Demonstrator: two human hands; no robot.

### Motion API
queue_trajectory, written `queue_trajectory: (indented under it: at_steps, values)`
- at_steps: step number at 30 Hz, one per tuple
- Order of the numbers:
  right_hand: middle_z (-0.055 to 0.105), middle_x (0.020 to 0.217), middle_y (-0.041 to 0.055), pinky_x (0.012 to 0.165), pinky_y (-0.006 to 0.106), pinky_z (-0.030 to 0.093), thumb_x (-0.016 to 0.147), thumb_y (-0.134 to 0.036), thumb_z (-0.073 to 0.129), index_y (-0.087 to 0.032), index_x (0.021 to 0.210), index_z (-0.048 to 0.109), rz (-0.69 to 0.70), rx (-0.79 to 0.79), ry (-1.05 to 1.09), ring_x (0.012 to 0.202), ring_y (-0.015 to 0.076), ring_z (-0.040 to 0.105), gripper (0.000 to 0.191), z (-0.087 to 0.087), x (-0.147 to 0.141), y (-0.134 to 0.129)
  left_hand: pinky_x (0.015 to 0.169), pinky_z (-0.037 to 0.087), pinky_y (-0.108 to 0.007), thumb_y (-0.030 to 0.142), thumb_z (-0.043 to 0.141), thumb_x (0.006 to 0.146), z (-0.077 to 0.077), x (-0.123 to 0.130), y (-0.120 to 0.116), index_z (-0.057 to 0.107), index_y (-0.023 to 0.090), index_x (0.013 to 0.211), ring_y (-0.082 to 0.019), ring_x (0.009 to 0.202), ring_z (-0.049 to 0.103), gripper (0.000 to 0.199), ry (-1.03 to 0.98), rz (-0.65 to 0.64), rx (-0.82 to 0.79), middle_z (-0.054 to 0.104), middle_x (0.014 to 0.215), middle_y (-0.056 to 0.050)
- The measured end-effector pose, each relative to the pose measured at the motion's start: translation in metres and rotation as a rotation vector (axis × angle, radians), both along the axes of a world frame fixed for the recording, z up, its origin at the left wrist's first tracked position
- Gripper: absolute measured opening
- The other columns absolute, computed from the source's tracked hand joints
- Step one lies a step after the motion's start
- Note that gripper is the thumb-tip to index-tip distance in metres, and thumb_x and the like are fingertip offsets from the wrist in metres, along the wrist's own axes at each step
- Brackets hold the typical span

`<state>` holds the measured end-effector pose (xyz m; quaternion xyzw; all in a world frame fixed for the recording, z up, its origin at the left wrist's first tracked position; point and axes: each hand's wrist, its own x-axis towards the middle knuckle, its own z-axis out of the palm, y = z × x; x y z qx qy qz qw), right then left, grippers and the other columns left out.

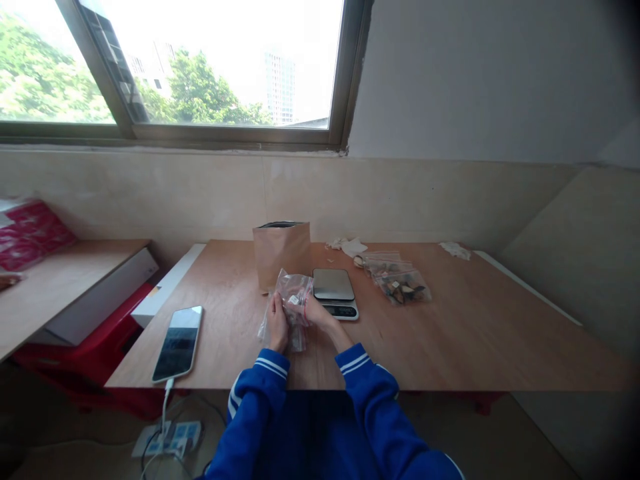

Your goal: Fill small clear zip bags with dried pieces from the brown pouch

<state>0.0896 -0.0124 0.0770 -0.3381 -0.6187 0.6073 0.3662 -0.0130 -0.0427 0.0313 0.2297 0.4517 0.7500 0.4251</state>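
Note:
A clear zip bag [294, 288] with a small white piece in it is held between my two hands, in front of a brown paper pouch [283, 253] that stands open at the top. My left hand [277, 321] is closed on the bag's left side. My right hand [316, 311] grips its right edge, by the red zip line. More clear bags [299, 339] lie on the table under my hands. Just behind my right hand sits a kitchen scale [333, 285] with a bare metal plate. Filled zip bags [404, 285] with dark and pale pieces lie to the right.
A phone [179, 343] with a white cable lies at the table's [450, 347] left front. Crumpled white tissue [352, 247] is at the back edge, another [455, 251] further right. A power strip [170, 439] is on the floor. Part of a person's hand [9, 280] shows far left.

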Motion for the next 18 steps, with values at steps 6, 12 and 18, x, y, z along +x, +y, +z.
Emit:
queue_trajectory:
  at_steps: [6, 12, 18]
  values:
    - [0.062, 0.074, -0.0001, 0.068, 0.031, 0.05, 0.06, -0.046, 0.083, -0.017, 0.095, 0.061, -0.044, -0.119, -0.026, 0.07, 0.0174, 0.06, 0.051, -0.006, -0.014, -0.003, 0.096, 0.047, -0.034, 0.052, 0.054, 0.089, -0.003, 0.001, 0.001, 0.068, 0.018, 0.107, -0.023, 0.11, 0.062, 0.041, 0.033, -0.002, 0.056, 0.07, 0.108, -0.01]
    - [0.066, 0.074, 0.0035, 0.07, 0.032, 0.052, 0.063, -0.051, 0.079, -0.018, 0.079, 0.063, -0.068, -0.038, -0.028, 0.074, 0.0205, 0.062, 0.04, -0.001, -0.009, -0.002, 0.095, 0.048, -0.034, 0.053, 0.057, 0.086, -0.004, 0.0, 0.001, 0.067, 0.022, 0.108, -0.023, 0.108, 0.063, 0.04, 0.063, 0.038, 0.04, 0.069, 0.111, -0.008]
    - [0.067, 0.082, 0.0045, 0.079, 0.039, 0.052, 0.063, -0.045, 0.078, -0.02, 0.082, 0.062, -0.091, 0.005, -0.066, 0.082, 0.0237, 0.064, 0.036, -0.007, -0.012, 0.003, 0.099, 0.045, -0.035, 0.051, 0.056, 0.087, -0.008, 0.0, 0.001, 0.068, 0.021, 0.108, -0.023, 0.111, 0.062, 0.039, 0.14, 0.006, 0.065, 0.069, 0.113, -0.009]
